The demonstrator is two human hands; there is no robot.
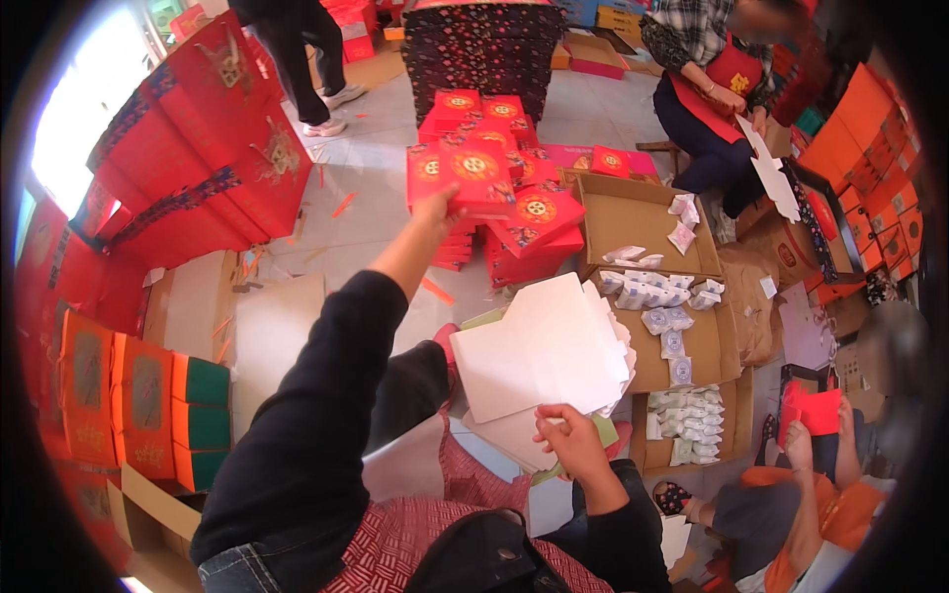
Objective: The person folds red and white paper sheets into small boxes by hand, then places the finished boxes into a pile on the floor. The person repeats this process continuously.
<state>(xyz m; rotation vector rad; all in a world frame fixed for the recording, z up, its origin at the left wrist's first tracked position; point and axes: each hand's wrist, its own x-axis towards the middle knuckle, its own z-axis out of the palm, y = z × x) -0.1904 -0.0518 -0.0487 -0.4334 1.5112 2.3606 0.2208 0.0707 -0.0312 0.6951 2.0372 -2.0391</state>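
Note:
My left arm is stretched out ahead, and my left hand (435,205) grips the near left edge of a red gift box (478,176) with a gold round emblem. That box is at the top of a heap of similar red boxes (537,210). On my lap rests a stack of flat white cardboard blanks (539,346) with cut, notched edges. Just above the near part of this stack, my right hand (575,445) has its fingers loosely bent and apart, with nothing seen in it.
Right of the lap stand open brown cartons (647,225) with small white wrapped packets (647,292). Large red boxes (188,148) and orange boxes (143,395) stand at left. A person with a white blank (766,168) sits far right; another, near right, handles a red piece (816,410).

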